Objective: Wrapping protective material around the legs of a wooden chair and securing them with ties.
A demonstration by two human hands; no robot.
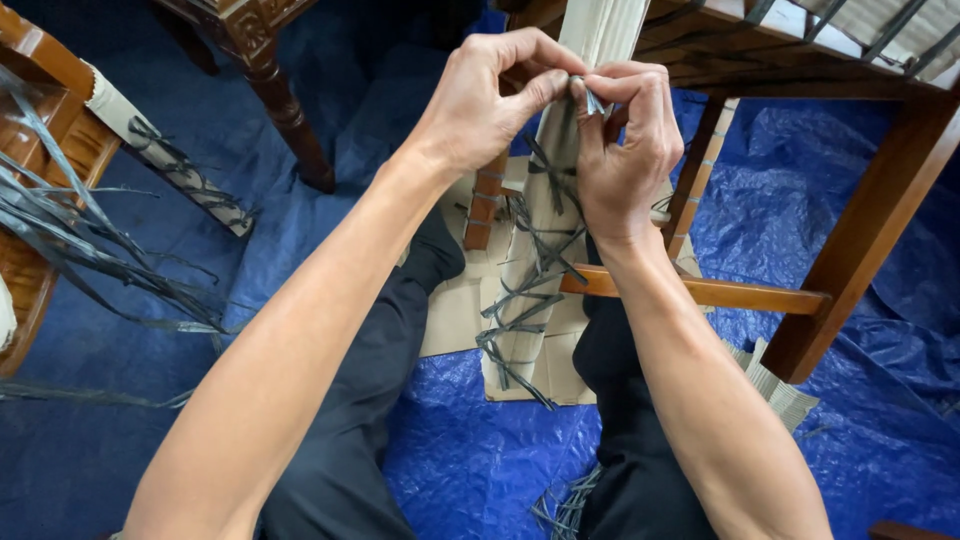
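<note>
Head view: left hand [480,100] and right hand [625,140] meet at top of cardboard-wrapped chair leg [560,200], fingers [610,88] of both pinched narrow on thin dark flat strap [592,100]. More knotted straps run down ribbed beige cardboard. Glossy wooden rail [740,295] crosses below. Crinkled blue tarp [480,460] covers floor.
</note>
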